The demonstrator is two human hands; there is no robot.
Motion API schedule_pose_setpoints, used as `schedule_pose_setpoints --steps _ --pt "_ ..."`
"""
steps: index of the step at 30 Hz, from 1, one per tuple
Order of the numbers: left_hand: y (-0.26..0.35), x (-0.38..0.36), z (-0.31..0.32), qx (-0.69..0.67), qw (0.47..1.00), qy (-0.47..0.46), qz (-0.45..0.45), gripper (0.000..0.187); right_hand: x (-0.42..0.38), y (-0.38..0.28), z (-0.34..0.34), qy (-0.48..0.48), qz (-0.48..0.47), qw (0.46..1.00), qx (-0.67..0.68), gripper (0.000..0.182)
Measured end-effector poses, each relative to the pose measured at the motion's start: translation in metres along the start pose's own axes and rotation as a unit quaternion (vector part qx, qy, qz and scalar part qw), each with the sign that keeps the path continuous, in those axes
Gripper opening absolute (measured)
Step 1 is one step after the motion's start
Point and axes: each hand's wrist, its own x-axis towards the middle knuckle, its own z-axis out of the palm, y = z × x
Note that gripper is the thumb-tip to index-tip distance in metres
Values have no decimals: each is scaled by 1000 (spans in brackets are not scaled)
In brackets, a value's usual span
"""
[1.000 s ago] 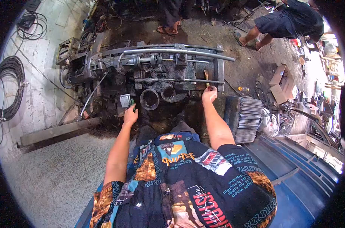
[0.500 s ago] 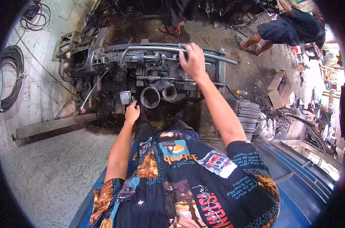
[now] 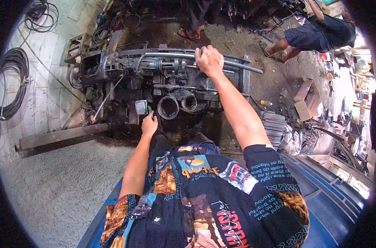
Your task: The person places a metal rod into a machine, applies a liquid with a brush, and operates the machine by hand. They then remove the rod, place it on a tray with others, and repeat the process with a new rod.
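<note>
My right hand (image 3: 209, 61) is closed around a long grey metal rod (image 3: 241, 65) that lies along the far side of a dark, greasy machine (image 3: 130, 62). Near the machine's front edge, my left hand (image 3: 149, 124) touches the green part of a small item with a square, pale metal piece (image 3: 141, 107); its fingers are closed around that green part. Two round openings, a large metal ring (image 3: 168, 107) and a smaller one (image 3: 189, 103), face up just right of the left hand.
A coiled black cable (image 3: 14, 82) hangs on the left wall. Two people stand beyond the machine, one by sandalled feet (image 3: 191, 34). An open cardboard box (image 3: 307, 100), stacked metal strips (image 3: 274, 128) and scrap lie at the right. A metal beam (image 3: 59, 135) borders the floor.
My right hand has gone from loosely spread over the rod to gripping it. The whole view has shifted slightly; my left hand stays at the green item.
</note>
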Motion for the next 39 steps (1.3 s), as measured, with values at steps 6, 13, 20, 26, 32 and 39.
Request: schedule_pose_setpoints --steps 6,13,20,26,32,39 --pt "-2 -2 -5 -2 1000 7 24 42 1 1 -1 -31 22 999 -17 37" --pt "-11 3 -3 -8 999 19 34 40 5 -5 -1 -70 34 997 -29 37" --pt "-1 -4 -1 -24 998 54 9 39 4 -4 -1 -47 40 998 -26 37" --pt "11 -2 2 -1 997 71 -35 43 3 -7 -3 -53 25 998 -14 41" --pt "14 -2 6 9 996 67 -64 45 -1 8 -2 -21 -60 998 26 47" --pt "9 -9 11 15 995 69 -64 45 -6 27 -21 -71 -185 980 7 42"
